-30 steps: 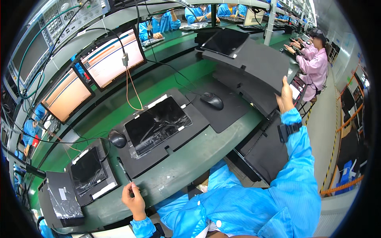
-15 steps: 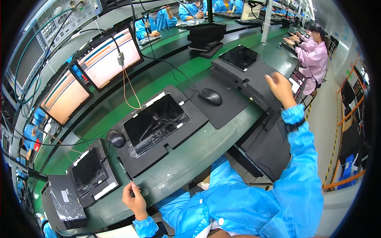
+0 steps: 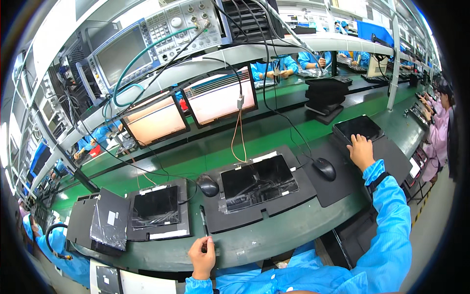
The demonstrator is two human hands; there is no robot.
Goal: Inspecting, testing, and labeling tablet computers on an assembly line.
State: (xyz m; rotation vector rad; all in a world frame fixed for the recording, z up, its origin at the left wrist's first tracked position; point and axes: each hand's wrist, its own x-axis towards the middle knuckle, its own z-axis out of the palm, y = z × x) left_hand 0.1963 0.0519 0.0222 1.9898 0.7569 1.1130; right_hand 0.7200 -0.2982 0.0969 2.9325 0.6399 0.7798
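My left hand [image 3: 201,257] is closed in a pinch at the near end of a slim black pen-shaped tool [image 3: 203,219], by the bench's front edge. My right hand [image 3: 361,153] reaches to the far right. Its fingers are apart, with the fingertips at the near edge of a dark-screened tablet [image 3: 359,126], which lies on a stack of black foam pads [image 3: 391,156]. In front of me, another tablet screen [image 3: 257,182] with clear film rests on a black foam pad [image 3: 230,221]. A smaller tablet [image 3: 156,206] lies on a pad farther left.
Two black mice [image 3: 325,169] [image 3: 208,185] sit on the green bench [image 3: 293,220]. Behind are two lit monitors [image 3: 220,98] and a test instrument [image 3: 161,44] on a shelf with hanging cables. A film-wrapped panel [image 3: 110,220] leans at left. Co-workers sit across the bench and at right.
The view has turned, bringing the shelf instrument further in. My right hand has moved from above the foam stack to the tablet's near edge. My left hand stays by the pen-shaped tool.
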